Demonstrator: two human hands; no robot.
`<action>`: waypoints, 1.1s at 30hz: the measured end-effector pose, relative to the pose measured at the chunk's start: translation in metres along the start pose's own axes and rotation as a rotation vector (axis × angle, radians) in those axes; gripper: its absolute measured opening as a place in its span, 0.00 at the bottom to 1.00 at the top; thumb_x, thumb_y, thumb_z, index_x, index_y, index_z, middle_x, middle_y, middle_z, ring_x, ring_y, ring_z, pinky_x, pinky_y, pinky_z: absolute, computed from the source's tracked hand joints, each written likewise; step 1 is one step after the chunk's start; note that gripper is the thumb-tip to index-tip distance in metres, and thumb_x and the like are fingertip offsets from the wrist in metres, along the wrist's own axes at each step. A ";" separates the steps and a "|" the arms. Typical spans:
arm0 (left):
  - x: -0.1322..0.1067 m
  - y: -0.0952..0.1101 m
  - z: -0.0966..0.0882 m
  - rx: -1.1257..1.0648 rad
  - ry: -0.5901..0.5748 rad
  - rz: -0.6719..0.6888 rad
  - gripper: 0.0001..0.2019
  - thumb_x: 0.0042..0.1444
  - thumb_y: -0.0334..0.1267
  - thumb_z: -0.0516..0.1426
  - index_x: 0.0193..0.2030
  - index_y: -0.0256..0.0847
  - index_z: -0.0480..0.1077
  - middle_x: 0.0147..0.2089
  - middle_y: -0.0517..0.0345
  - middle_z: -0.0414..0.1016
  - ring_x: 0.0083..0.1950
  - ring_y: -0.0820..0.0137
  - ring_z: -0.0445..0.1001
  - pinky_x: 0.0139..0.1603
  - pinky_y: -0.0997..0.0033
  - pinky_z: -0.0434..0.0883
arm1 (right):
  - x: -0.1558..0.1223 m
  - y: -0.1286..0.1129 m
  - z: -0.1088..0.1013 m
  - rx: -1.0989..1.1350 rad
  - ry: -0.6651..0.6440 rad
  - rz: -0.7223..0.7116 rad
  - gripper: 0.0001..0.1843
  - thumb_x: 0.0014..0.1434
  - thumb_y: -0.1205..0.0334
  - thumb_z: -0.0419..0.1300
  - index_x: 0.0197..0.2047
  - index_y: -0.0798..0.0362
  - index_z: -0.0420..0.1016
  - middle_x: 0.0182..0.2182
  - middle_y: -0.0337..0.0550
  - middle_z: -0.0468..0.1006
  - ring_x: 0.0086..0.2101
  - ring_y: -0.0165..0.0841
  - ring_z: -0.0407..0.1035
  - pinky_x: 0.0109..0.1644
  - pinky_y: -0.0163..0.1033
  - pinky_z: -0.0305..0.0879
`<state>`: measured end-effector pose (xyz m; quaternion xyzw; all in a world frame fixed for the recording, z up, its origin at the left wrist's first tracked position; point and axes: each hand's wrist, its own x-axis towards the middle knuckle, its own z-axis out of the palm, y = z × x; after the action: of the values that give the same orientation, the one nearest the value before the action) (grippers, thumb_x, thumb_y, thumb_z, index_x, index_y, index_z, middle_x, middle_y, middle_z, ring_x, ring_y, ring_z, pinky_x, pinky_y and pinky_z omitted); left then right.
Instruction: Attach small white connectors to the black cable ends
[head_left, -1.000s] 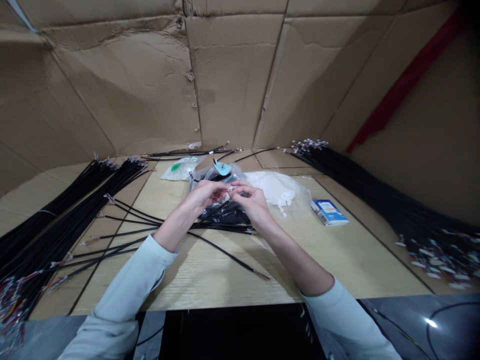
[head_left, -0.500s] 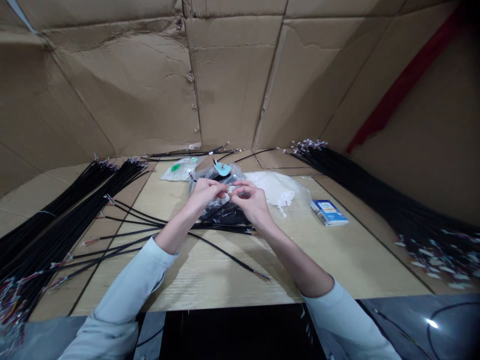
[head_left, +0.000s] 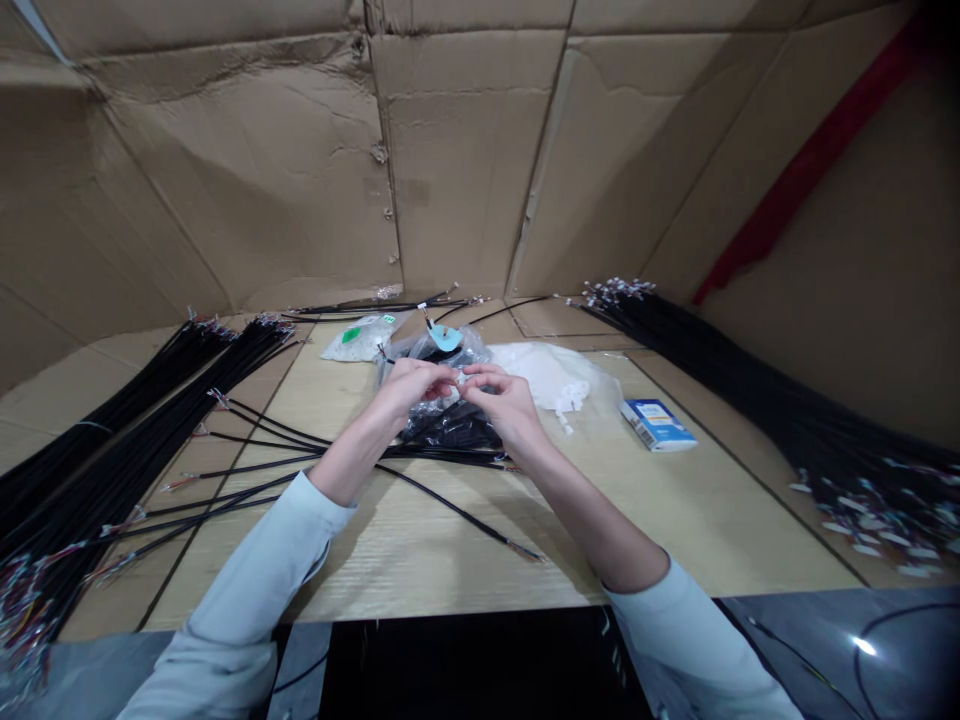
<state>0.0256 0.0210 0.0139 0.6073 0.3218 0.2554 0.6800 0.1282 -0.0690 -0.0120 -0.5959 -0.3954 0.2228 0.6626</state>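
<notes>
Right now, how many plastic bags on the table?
3: small bag with green label back left; clear bag behind the left hand; white-filled bag beside the right hand. Others may be hidden under the hands.

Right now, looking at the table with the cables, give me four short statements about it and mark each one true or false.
1. The left hand and right hand pinch a small white piece between their fingertips. True.
2. The blue box lies left of the left hand. False: it lies to the right of the right hand.
3. One black cable bundle lies at the left side of the table and another bundle at its right. True.
4. The wall behind the table is metal. False: it is cardboard.
</notes>
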 end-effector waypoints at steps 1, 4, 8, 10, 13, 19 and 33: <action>0.000 0.000 0.000 0.000 0.002 -0.003 0.08 0.35 0.36 0.61 0.19 0.32 0.71 0.19 0.55 0.69 0.23 0.76 0.64 0.28 0.75 0.60 | 0.000 0.000 0.000 0.007 -0.001 0.004 0.03 0.37 0.64 0.63 0.19 0.55 0.74 0.37 0.44 0.73 0.41 0.35 0.67 0.52 0.43 0.56; 0.001 -0.001 0.000 0.017 0.009 0.003 0.08 0.34 0.36 0.61 0.20 0.32 0.71 0.19 0.54 0.69 0.23 0.76 0.64 0.28 0.75 0.60 | 0.001 0.000 0.000 0.013 -0.004 0.012 0.04 0.37 0.64 0.63 0.19 0.55 0.74 0.37 0.44 0.72 0.41 0.35 0.67 0.53 0.43 0.56; 0.000 -0.002 0.001 0.073 0.030 0.061 0.09 0.35 0.37 0.61 0.18 0.32 0.70 0.18 0.55 0.68 0.22 0.76 0.64 0.27 0.75 0.60 | 0.001 0.000 0.001 -0.016 0.005 0.006 0.03 0.37 0.64 0.63 0.19 0.55 0.73 0.38 0.45 0.72 0.41 0.35 0.67 0.49 0.41 0.59; -0.001 -0.002 0.001 0.103 0.044 0.093 0.09 0.36 0.38 0.60 0.17 0.32 0.70 0.17 0.56 0.67 0.21 0.77 0.63 0.26 0.75 0.59 | 0.001 0.000 0.001 -0.045 -0.001 -0.008 0.04 0.38 0.64 0.62 0.19 0.55 0.73 0.39 0.45 0.71 0.40 0.35 0.67 0.44 0.40 0.61; -0.002 -0.002 0.001 0.137 0.058 0.108 0.09 0.36 0.38 0.60 0.18 0.31 0.70 0.17 0.56 0.67 0.21 0.77 0.63 0.26 0.76 0.59 | 0.000 0.000 0.001 -0.097 -0.038 -0.078 0.06 0.41 0.62 0.62 0.20 0.55 0.73 0.39 0.46 0.70 0.39 0.34 0.66 0.38 0.38 0.63; 0.000 -0.005 0.000 0.272 0.096 0.192 0.11 0.39 0.40 0.58 0.17 0.32 0.70 0.17 0.56 0.67 0.21 0.77 0.60 0.25 0.75 0.56 | 0.000 0.002 -0.001 -0.193 -0.095 -0.181 0.08 0.47 0.59 0.60 0.23 0.55 0.72 0.41 0.47 0.68 0.41 0.34 0.65 0.38 0.38 0.63; 0.000 -0.011 0.003 0.322 0.111 0.242 0.11 0.41 0.40 0.57 0.17 0.33 0.71 0.16 0.57 0.67 0.20 0.77 0.57 0.24 0.74 0.54 | -0.001 0.009 0.001 -0.333 -0.011 -0.248 0.06 0.50 0.62 0.57 0.25 0.54 0.70 0.36 0.47 0.66 0.41 0.38 0.63 0.42 0.43 0.63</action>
<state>0.0277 0.0176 0.0029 0.7273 0.3202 0.3137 0.5197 0.1283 -0.0669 -0.0212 -0.6426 -0.5009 0.0742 0.5750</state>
